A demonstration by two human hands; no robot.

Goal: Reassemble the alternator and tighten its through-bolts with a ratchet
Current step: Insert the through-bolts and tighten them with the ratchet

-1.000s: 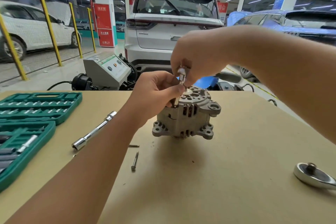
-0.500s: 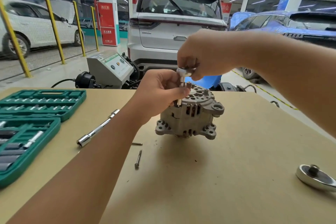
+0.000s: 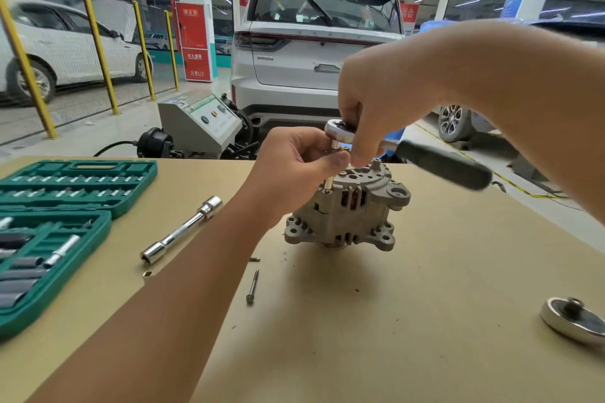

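Well off to the left of my fingers the green socket case (image 3: pixel 65 193) lies open on the counter (image 3: pixel 425 321), and the chrome extension bar (image 3: pixel 183 229) rests between it and my forearm. A spare through-bolt (image 3: pixel 252 286) lies loose below my left wrist.

My left hand (image 3: pixel 294 160) curls round the socket (image 3: pixel 330 173) and steadies it upright on the bolt head at the housing's near-left edge. The alternator (image 3: pixel 350 213) stands pulley-down directly under both hands.

My right hand (image 3: pixel 376 101) pinches the ratchet (image 3: pixel 340 129) at its head, fingers clamped over it, while the dark handle (image 3: pixel 442 167) trails off to the right.

I judge the bolt is only being run down, so I want the socket square, light pressure, and short swings, with the casting held from turning. Far right of the fingers sits a round metal piece (image 3: pixel 573 317).
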